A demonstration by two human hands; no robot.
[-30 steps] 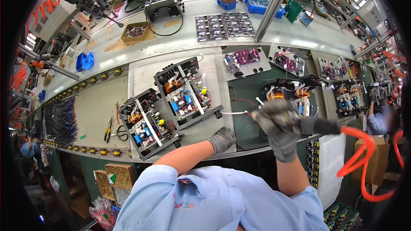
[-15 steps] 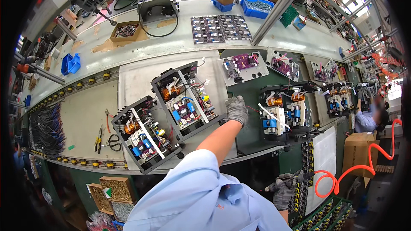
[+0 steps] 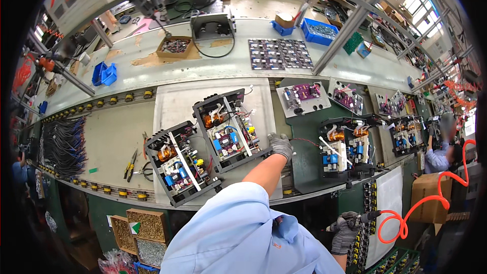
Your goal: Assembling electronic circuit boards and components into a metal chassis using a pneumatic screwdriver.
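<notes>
My gloved left hand [image 3: 280, 147] rests beside the right corner of an open metal chassis [image 3: 231, 131], at the edge of a pale board [image 3: 175, 89]. Its fingers point forward and hold nothing I can see. The chassis carries copper coils, blue parts and a white crossbar; a similar chassis [image 3: 178, 165] stands tilted to its left. Low on the right, my gloved right hand [image 3: 346, 232] is closed around a dark air tool [image 3: 369, 217], fed by an orange coiled hose [image 3: 406, 221]. The grip hides most of the tool's body.
Right of my left hand, another coil-and-board assembly [image 3: 345, 148] sits on a dark green board [image 3: 304, 177]. Beyond lie purple circuit boards [image 3: 304, 96]. Pliers [image 3: 131, 166], scissors [image 3: 147, 171] and a cable bundle [image 3: 63, 144] are left. A co-worker [image 3: 440, 157] sits far right.
The view has shifted. Both chassis and the pale board have slid slightly left, leaving a gap with a yellow roller before the green board. My left hand has stayed by the chassis corner.
</notes>
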